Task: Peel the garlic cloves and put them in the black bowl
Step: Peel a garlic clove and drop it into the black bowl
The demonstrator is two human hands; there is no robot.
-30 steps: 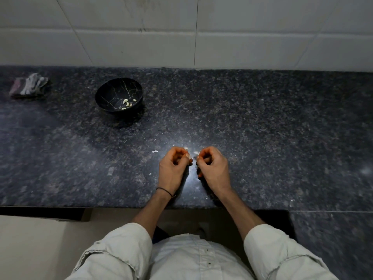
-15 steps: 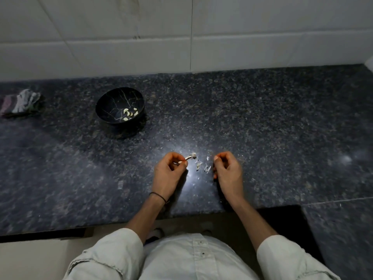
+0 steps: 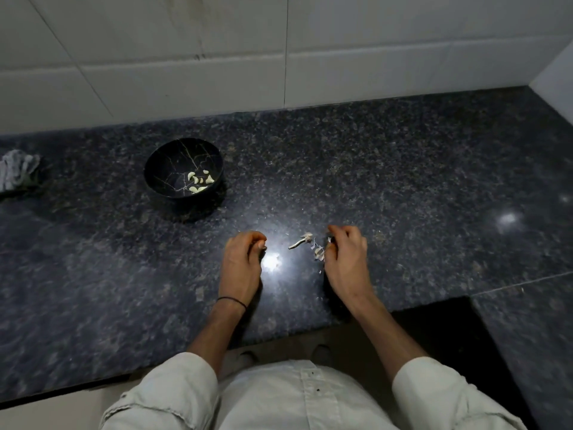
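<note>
The black bowl (image 3: pixel 155 178) stands on the counter at the back left with several peeled garlic cloves (image 3: pixel 198 182) inside. My left hand (image 3: pixel 242 265) rests on the counter with its fingers curled, and a small pale garlic clove shows at its fingertips. My right hand (image 3: pixel 347 262) is a little to the right, thumb and fingers pinched on a small garlic piece. Loose papery skin (image 3: pixel 318 252) lies at its thumb. A bare garlic stem (image 3: pixel 299 242) is on the counter between my hands, touched by neither.
The dark speckled granite counter (image 3: pixel 403 187) meets a white tiled wall (image 3: pixel 279 51) behind. A crumpled grey cloth (image 3: pixel 17 170) lies at the far left. The front edge drops away below my wrists, with a notch at the right.
My hands have moved apart. The garlic stem that my left hand held now lies on the counter between them. The camera has shifted, so the bowl appears nearer.
</note>
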